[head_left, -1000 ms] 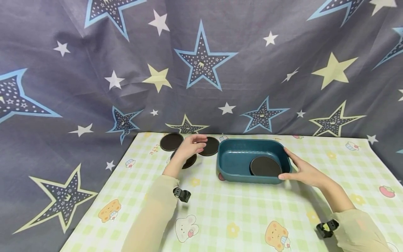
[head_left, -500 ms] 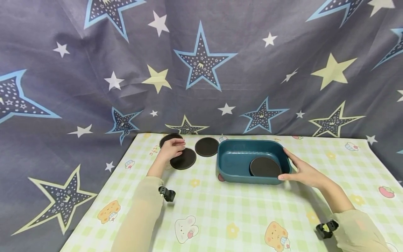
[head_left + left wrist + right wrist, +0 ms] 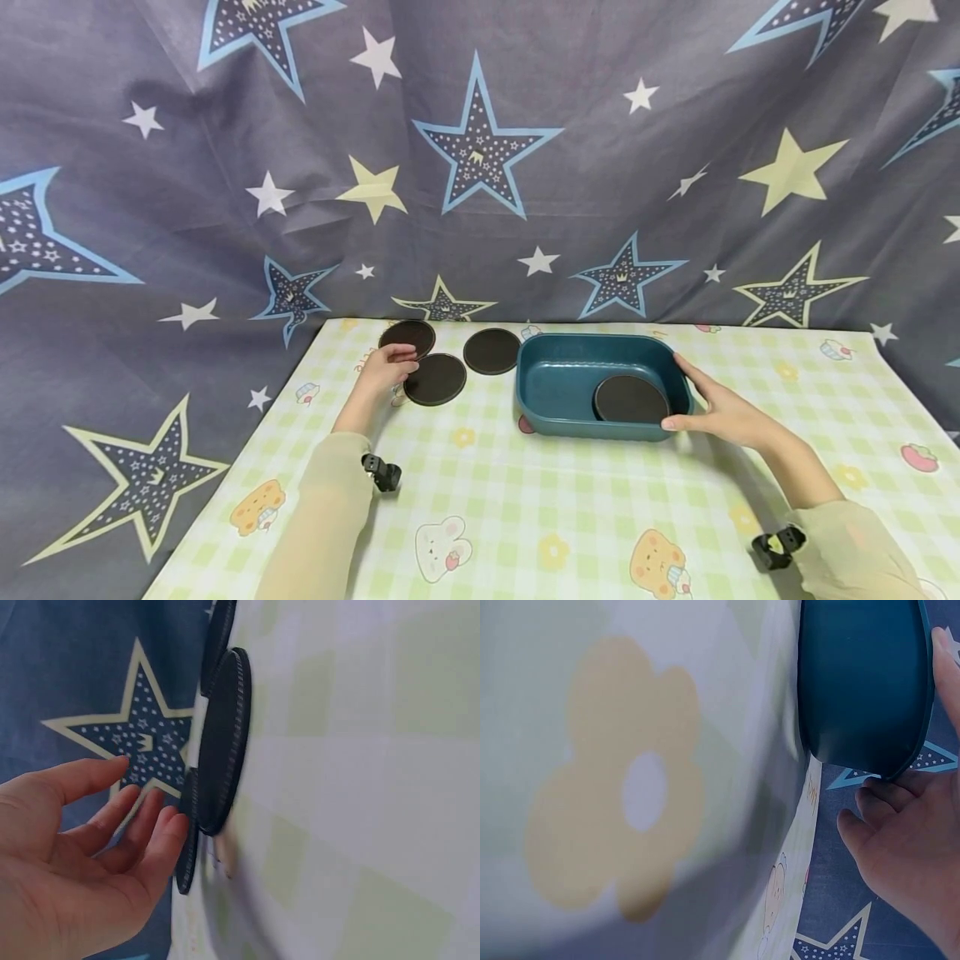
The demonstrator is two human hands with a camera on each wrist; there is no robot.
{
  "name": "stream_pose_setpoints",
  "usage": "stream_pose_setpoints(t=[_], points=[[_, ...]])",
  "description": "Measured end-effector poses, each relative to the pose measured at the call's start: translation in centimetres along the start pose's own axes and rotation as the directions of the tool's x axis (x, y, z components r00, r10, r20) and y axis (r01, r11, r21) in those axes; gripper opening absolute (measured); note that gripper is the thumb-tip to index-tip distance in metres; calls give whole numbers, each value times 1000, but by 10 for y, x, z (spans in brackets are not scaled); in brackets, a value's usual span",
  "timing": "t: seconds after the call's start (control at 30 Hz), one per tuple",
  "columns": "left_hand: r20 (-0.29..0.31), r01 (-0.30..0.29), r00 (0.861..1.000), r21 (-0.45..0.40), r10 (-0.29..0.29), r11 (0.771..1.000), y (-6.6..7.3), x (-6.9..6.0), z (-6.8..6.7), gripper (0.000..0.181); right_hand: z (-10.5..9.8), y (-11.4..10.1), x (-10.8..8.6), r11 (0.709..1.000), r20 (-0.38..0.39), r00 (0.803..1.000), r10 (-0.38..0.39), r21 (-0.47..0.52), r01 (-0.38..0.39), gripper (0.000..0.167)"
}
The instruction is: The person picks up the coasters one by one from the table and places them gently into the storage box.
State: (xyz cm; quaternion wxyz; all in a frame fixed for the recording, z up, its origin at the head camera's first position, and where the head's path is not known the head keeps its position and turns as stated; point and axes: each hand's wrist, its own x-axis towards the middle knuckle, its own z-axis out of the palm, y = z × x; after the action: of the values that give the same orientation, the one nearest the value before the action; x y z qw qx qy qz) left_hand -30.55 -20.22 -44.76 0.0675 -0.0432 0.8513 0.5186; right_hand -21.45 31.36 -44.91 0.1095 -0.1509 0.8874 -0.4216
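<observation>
Three round black coasters with stitched rims lie flat at the back left of the table in the head view: a far-left coaster (image 3: 408, 333), a nearer coaster (image 3: 436, 381) and a right-hand coaster (image 3: 492, 351). My left hand (image 3: 384, 372) hovers at the left of the nearer coaster, partly covering the far-left one; its fingers are loosely bent with nothing between them, as the left wrist view confirms. A teal rectangular bin (image 3: 570, 427) holds another black coaster (image 3: 632, 399) at its right end. My right hand (image 3: 722, 410) grips that end, thumb at the front corner, fingers at the back.
A green-and-white checked cloth (image 3: 525, 500) with cartoon prints covers the table. Behind its far edge hangs a dark grey curtain (image 3: 585, 75) with stars. A small black camera is strapped to each wrist.
My left hand has moved left and slightly nearer, from above the right-hand coaster to beside the nearer one. The right hand and the bin have stayed in place.
</observation>
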Motion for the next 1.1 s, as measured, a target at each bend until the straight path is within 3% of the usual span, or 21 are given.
stream_pose_setpoints(t=[0.23, 0.5, 0.63, 0.83, 0.97, 1.1], points=[[-5, -6, 1000, 66, 6, 998, -24, -1, 0, 52, 1, -2, 0, 1000, 5, 1000, -7, 6, 7, 109], [14, -46, 999, 57, 46, 997, -40, 2, 3, 65, 1, -4, 0, 1000, 5, 1000, -9, 14, 9, 109], [47, -97, 995, 166, 90, 981, -38, 5, 6, 74, 1, -4, -1, 1000, 7, 1000, 2, 14, -2, 109], [61, -95, 995, 391, 77, 915, -27, 1, 11, 85, 0, 0, -2, 1000, 8, 1000, 10, 7, -10, 109], [62, -86, 996, 409, 66, 908, -23, -1, 14, 85, 0, 1, -1, 1000, 8, 1000, 7, 11, -8, 109], [82, -117, 992, 363, 93, 924, -20, -2, 15, 87, 0, 2, 0, 1000, 7, 1000, 5, 16, -5, 110]])
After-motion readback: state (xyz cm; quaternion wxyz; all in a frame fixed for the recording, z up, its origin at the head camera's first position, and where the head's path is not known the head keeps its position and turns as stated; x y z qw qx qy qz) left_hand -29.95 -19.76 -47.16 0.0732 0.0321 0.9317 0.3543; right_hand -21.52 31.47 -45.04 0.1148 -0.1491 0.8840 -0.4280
